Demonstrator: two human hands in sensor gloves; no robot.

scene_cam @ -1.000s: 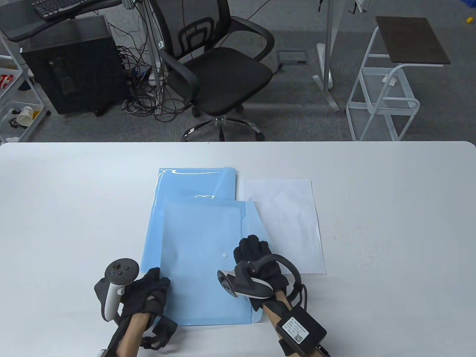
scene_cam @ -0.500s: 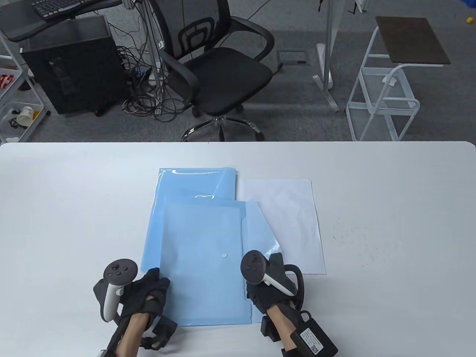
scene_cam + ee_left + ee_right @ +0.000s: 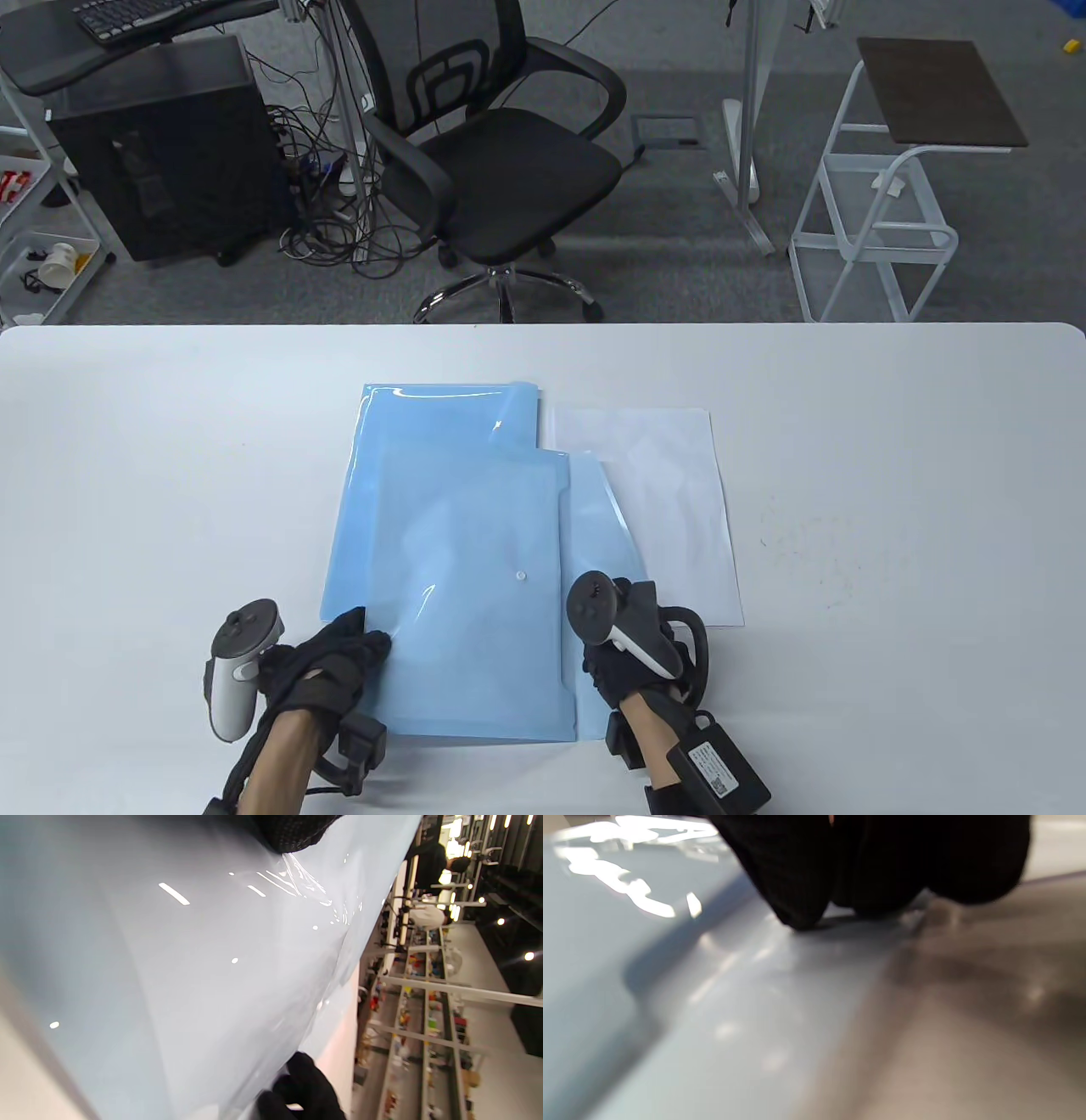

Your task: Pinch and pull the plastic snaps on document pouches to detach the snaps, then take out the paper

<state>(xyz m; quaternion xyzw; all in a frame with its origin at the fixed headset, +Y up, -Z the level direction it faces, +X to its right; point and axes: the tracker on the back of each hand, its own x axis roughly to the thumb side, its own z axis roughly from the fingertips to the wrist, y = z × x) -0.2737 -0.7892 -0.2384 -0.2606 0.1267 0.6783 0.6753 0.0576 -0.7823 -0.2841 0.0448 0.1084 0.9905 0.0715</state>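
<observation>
Two light-blue document pouches lie stacked mid-table. The top pouch point(image 3: 475, 611) carries a white snap point(image 3: 520, 576), and its flap point(image 3: 598, 526) is folded out to the right. My left hand point(image 3: 361, 632) pinches the top pouch's left edge; in the left wrist view a fingertip point(image 3: 292, 832) sits on the pouch point(image 3: 191, 963) and the thumb point(image 3: 305, 1086) is below it. My right hand point(image 3: 628, 594) is at the flap's tip, mostly hidden under its tracker. Its fingertips point(image 3: 797, 899) close down on the flap's edge point(image 3: 734, 1005). A white paper sheet point(image 3: 670, 501) lies right of the pouches.
The lower pouch point(image 3: 441, 416) sticks out beyond the top one at the far side. The white table point(image 3: 891, 475) stretches bare to left and right. Behind its far edge stand an office chair point(image 3: 501, 161) and a white side stand point(image 3: 882, 212).
My right hand drew back to the right and toward me, swinging the flap open and flat. The top pouch shifted slightly, and my left hand turned while keeping its hold.
</observation>
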